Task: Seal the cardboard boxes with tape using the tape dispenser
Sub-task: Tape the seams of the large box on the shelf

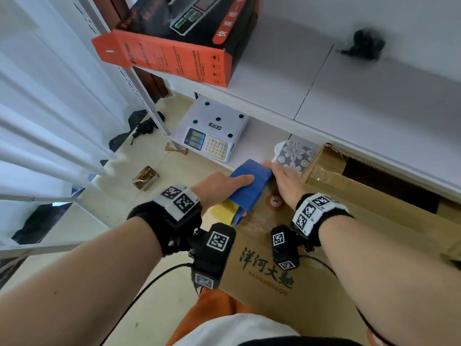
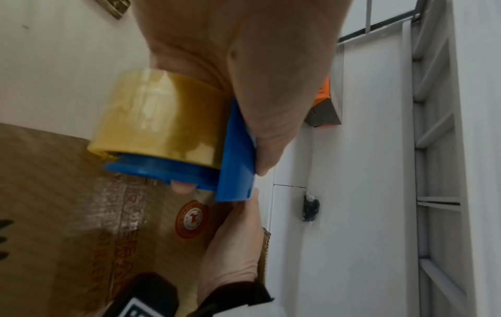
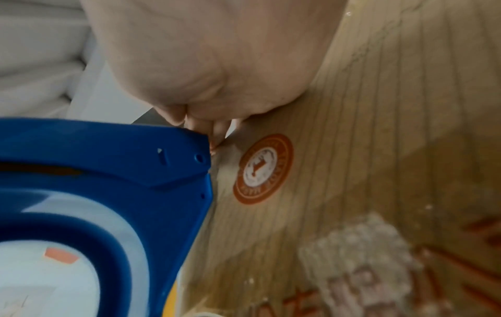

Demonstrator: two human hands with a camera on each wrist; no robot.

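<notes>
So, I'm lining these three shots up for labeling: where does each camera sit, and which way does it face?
Head: worn on the head, looking forward and down at the cardboard box; both forearms, left hand and right hand show.
Left wrist: looks along the left hand gripping the blue tape dispenser with its tape roll.
Right wrist: looks along the right hand at the dispenser's front edge.
Shared: all show the dispenser and the box's round orange logo.

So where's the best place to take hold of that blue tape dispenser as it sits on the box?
Take the tape dispenser by its flat blue shell, coming from its open left side, as the left hand does now. The tape roll fills the middle, so fingers belong on the shell's outer face, thumb hooked under the hub. The right hand crowds the front edge on the cardboard box.
</notes>
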